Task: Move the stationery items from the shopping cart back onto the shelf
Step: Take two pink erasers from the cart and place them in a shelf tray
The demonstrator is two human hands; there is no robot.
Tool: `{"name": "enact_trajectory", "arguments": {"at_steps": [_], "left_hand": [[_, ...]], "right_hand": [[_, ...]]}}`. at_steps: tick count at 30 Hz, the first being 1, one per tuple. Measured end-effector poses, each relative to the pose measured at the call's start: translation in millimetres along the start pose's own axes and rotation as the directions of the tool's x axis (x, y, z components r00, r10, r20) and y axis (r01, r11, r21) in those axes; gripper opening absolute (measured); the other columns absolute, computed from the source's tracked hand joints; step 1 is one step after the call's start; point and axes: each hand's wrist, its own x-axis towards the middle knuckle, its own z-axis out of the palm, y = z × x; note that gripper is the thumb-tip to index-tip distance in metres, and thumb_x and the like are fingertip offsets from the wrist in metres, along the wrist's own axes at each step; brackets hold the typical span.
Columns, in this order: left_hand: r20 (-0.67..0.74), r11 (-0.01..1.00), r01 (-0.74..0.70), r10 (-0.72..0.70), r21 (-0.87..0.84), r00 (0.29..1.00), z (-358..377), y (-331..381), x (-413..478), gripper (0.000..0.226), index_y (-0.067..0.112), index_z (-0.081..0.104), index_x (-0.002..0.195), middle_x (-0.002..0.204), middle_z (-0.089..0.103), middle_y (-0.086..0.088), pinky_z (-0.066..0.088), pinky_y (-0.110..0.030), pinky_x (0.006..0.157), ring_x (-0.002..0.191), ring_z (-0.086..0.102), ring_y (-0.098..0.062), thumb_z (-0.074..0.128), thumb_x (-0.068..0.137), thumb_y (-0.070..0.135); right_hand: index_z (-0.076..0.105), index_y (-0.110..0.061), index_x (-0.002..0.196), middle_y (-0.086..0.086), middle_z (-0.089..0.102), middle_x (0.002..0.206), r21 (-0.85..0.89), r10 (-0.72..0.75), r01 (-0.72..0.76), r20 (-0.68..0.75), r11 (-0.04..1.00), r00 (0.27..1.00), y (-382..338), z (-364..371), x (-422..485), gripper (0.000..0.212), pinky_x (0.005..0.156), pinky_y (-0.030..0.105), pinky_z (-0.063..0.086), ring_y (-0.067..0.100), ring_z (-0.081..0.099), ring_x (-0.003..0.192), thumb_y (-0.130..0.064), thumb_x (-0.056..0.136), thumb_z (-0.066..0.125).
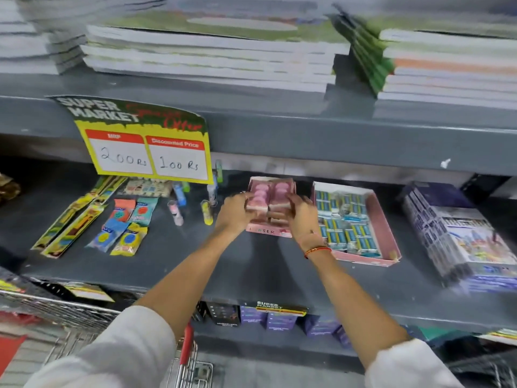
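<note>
Our left hand and right hand grip the pink box marked "ASER", holding pink erasers, on the grey shelf beneath a "SUPER MARKET" sign reading "200 Rs", "100 Rs".

Grey shelf; pink eraser box, sharpener tray, crayon packs.

Left hand and right hand grip pink erasers over their pink box on the grey shelf.
</note>
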Motion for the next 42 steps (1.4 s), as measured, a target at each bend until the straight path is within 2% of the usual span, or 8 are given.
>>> {"name": "enact_trajectory", "arguments": {"at_steps": [4, 11, 18, 21, 25, 33, 37, 42], "left_hand": [[-0.082, 0.940, -0.042, 0.074, 0.339, 0.994, 2.8, -0.4, 5.4, 0.041, 0.014, 0.062, 0.119, 0.119, 0.058, -0.008, 0.053, -0.042, 0.082, 0.103, 0.062, -0.031, 0.066, 0.080, 0.024], [-0.045, 0.892, -0.073, 0.103, 0.447, 0.994, 3.4, -3.1, 4.1, 0.040, 0.007, 0.061, 0.112, 0.123, 0.052, -0.006, 0.053, -0.041, 0.079, 0.103, 0.059, -0.028, 0.067, 0.080, 0.031], [0.015, 0.679, -0.261, 0.345, 0.686, 0.938, 16.9, -4.4, 4.7, 0.055, 0.020, 0.053, 0.126, 0.141, 0.041, -0.001, 0.046, -0.039, 0.090, 0.115, 0.048, -0.024, 0.067, 0.074, 0.030], [0.059, 0.609, -0.341, 0.434, 0.716, 0.899, 14.7, -5.4, 7.6, 0.048, 0.028, 0.067, 0.107, 0.118, 0.063, 0.008, 0.047, -0.033, 0.085, 0.097, 0.061, -0.016, 0.070, 0.060, 0.034], [0.068, 0.584, -0.381, 0.486, 0.717, 0.872, 17.0, -8.8, 7.3, 0.050, 0.028, 0.068, 0.102, 0.101, 0.069, 0.009, 0.051, -0.032, 0.078, 0.085, 0.064, -0.016, 0.076, 0.053, 0.032], [-0.006, 0.658, -0.307, 0.429, 0.687, 0.904, 21.9, -0.6, 1.9, 0.049, 0.020, 0.069, 0.087, 0.090, 0.068, 0.001, 0.056, -0.030, 0.062, 0.078, 0.065, -0.019, 0.086, 0.041, 0.018], [-0.126, 0.741, -0.245, 0.405, 0.625, 0.906, 8.3, -9.9, -17.5, 0.045, 0.019, 0.069, 0.089, 0.096, 0.067, 0.000, 0.054, -0.034, 0.064, 0.080, 0.065, -0.021, 0.083, 0.047, 0.025], [-0.394, 0.874, -0.098, 0.311, 0.476, 0.865, -31.5, -58.5, -70.9, 0.035, 0.015, 0.065, 0.100, 0.104, 0.066, -0.005, 0.048, -0.037, 0.074, 0.093, 0.062, -0.026, 0.071, 0.067, 0.021]], "right_hand": [[0.053, -0.015, 0.125, 0.016, 0.061, 0.112, -0.154, -0.024, 0.032, 0.053, 0.987, 0.998, 7.0, 5.1, 6.6, 0.041, 0.087, 0.039, 0.050, 0.034, 0.050, 0.113, -0.002, 0.086, 0.053], [0.053, -0.015, 0.125, 0.014, 0.058, 0.119, -0.277, -0.075, 0.082, 0.038, 0.957, 0.996, 12.3, 11.1, 8.1, 0.042, 0.093, 0.039, 0.046, 0.032, 0.045, 0.114, -0.018, 0.084, 0.062], [0.038, -0.014, 0.137, 0.016, 0.040, 0.139, -0.303, -0.105, 0.125, 0.082, 0.945, 0.991, 12.1, 15.4, 11.7, 0.068, 0.098, 0.043, 0.044, 0.034, 0.040, 0.122, -0.017, 0.078, 0.070], [0.032, -0.013, 0.140, 0.015, 0.033, 0.144, -0.269, -0.084, 0.117, 0.131, 0.956, 0.988, 13.2, 16.7, 10.4, 0.066, 0.100, 0.043, 0.045, 0.033, 0.034, 0.129, -0.015, 0.082, 0.064], [0.030, -0.013, 0.141, 0.015, 0.031, 0.146, -0.260, -0.080, 0.112, 0.133, 0.959, 0.988, 12.4, 15.7, 7.5, 0.063, 0.102, 0.042, 0.043, 0.033, 0.032, 0.131, -0.013, 0.086, 0.060], [0.035, -0.011, 0.138, 0.018, 0.039, 0.141, -0.333, -0.114, 0.150, 0.125, 0.931, 0.986, 5.9, 11.5, 5.4, 0.060, 0.101, 0.043, 0.042, 0.035, 0.039, 0.123, -0.009, 0.083, 0.060], [0.054, 0.001, 0.121, 0.029, 0.059, 0.116, -0.368, -0.215, 0.207, 0.021, 0.906, 0.976, -4.0, 21.5, -2.1, 0.064, 0.079, 0.047, 0.053, 0.045, 0.056, 0.097, -0.003, 0.061, 0.077], [0.058, 0.001, 0.116, 0.024, 0.060, 0.115, -0.125, -0.431, 0.420, -0.076, 0.899, 0.899, -64.9, 47.0, -34.1, 0.049, 0.094, 0.045, 0.049, 0.041, 0.055, 0.105, 0.001, 0.069, 0.070]]}}
